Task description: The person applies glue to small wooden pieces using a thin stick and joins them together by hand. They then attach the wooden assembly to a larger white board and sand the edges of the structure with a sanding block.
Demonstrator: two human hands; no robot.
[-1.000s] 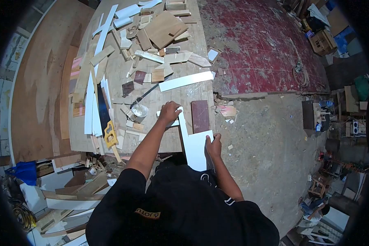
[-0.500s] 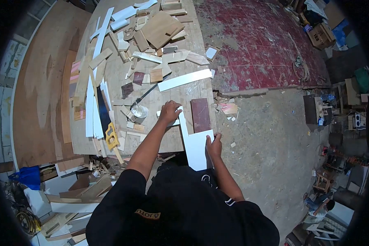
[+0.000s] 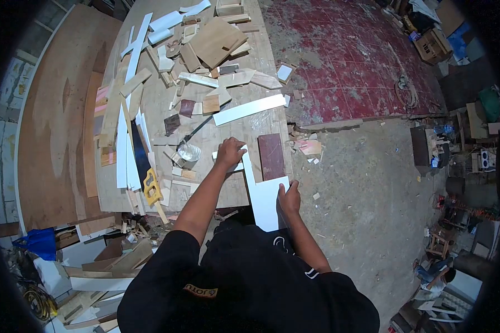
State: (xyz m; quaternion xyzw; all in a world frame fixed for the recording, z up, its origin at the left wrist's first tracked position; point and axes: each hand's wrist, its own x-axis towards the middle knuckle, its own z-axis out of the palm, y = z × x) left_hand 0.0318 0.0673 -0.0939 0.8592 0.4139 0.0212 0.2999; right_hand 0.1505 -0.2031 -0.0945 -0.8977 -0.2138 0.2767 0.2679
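A flat white panel [image 3: 265, 204] juts over the near edge of the workbench, against my body. Along its left side runs a narrow white strip [image 3: 249, 169] that reaches farther onto the bench. My left hand [image 3: 229, 152] is closed at the far end of this strip, fingers bent over it. Under that wrist lies another short white piece [image 3: 238, 166], partly hidden. My right hand [image 3: 289, 198] grips the panel's right edge, thumb on top and the other fingers along the side. A dark red-brown block [image 3: 271, 157] rests just beyond the panel.
A yellow-handled handsaw [image 3: 151, 186] lies left on long white strips. A clear container [image 3: 189, 152] stands near my left hand. Wood offcuts [image 3: 219, 41] cover the far bench [image 3: 250, 125]. Concrete floor [image 3: 350, 183] lies to the right, where a person [image 3: 436, 276] sits low.
Both hands and the white panel keep nearly the same places. Only the camera view has shifted slightly.
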